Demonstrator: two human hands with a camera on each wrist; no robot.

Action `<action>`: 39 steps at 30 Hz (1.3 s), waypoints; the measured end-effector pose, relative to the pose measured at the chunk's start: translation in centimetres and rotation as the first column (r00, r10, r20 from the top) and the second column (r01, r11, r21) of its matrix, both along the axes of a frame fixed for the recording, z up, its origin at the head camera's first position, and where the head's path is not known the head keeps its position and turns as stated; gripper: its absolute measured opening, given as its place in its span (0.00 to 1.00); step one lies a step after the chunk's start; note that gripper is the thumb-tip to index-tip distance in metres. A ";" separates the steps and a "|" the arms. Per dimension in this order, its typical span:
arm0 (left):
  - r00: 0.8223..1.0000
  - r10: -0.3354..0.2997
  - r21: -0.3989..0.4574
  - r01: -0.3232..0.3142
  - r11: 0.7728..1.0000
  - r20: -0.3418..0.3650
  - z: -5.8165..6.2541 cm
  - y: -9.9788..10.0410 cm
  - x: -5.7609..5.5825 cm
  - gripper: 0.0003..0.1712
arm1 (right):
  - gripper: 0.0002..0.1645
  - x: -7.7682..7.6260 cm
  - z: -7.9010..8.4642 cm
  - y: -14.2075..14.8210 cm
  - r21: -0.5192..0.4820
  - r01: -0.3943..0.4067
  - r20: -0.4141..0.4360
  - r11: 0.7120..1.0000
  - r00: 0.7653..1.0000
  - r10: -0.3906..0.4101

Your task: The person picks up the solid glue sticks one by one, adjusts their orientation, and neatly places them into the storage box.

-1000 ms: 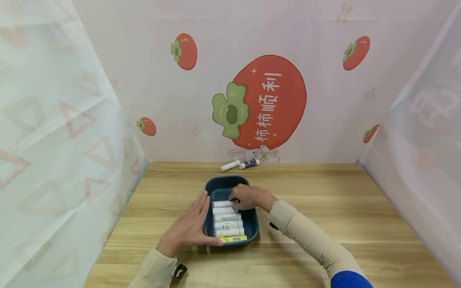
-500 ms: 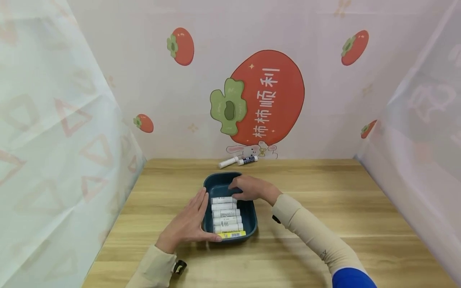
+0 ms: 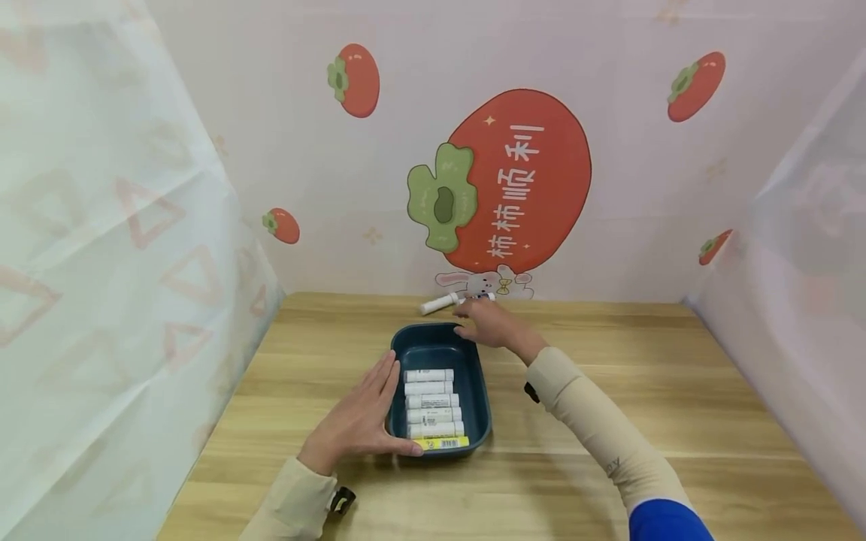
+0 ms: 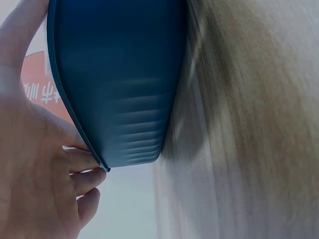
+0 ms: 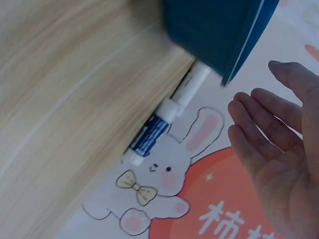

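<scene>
A dark teal plastic box (image 3: 476, 394) stands on the table. Inside, several white capped tubes (image 3: 433, 402), looking like glue sticks, lie in a row, with a yellow-labelled one (image 3: 446, 443) nearest me. My left hand (image 3: 358, 417) spans the box's near left corner, straight fingers along the left side, thumb at the front rim. In the left wrist view its fingertips (image 4: 92, 177) touch the rim. My right hand (image 3: 497, 323) hovers empty over the far right rim, fingers relaxed. Behind the box lie a white tube (image 3: 438, 303) and a blue-labelled one (image 5: 150, 134), partly hidden by that hand in the head view.
The wooden table (image 3: 609, 421) meets a pale backdrop (image 3: 629, 188) printed with persimmons and a rabbit just behind the two loose tubes. Pale sheets (image 3: 101, 248) hang along both sides.
My right hand has lifted out of the box and moved toward the two tubes at the back. The left hand stays at the box, and the tubes inside lie as before.
</scene>
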State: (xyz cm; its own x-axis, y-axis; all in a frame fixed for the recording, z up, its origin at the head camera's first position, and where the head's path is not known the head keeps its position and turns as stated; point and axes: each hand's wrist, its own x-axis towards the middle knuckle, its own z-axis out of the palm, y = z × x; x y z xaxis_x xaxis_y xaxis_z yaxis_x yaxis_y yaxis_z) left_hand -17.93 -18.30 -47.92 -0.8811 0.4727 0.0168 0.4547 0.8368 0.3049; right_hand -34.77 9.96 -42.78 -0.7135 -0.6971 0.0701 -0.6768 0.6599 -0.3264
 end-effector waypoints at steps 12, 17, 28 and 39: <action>1.000 -0.009 0.001 0.009 1.000 0.003 0.4 -0.2 -0.1 0.85 | 0.27 -4.2 -0.6 1.3 0.029 0.148 0.007 0.989 0.989 -0.148; 1.000 -0.010 -0.014 0.010 1.000 -0.006 0.4 -0.2 -0.2 0.85 | 0.29 -5.8 -0.9 2.3 0.109 0.192 -0.034 0.975 0.981 -0.189; 1.000 -0.007 -0.021 0.007 1.000 0.008 0.4 -0.3 0.0 0.84 | 0.30 -8.2 -2.2 3.5 0.162 0.171 -0.014 0.972 0.985 -0.171; 1.000 -0.005 -0.016 0.005 1.000 0.020 0.4 -0.2 0.1 0.85 | 0.26 -9.1 -3.7 2.7 0.216 0.206 -0.057 0.954 0.978 -0.199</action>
State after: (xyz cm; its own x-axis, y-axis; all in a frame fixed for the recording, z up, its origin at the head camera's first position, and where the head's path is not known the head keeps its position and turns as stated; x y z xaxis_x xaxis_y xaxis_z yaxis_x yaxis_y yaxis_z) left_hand -17.86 -18.54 -47.49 -0.8789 0.4769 -0.0082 0.4527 0.8395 0.3005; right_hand -43.85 12.63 -46.44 -0.8411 -0.5393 -0.0418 -0.5298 0.8369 -0.1374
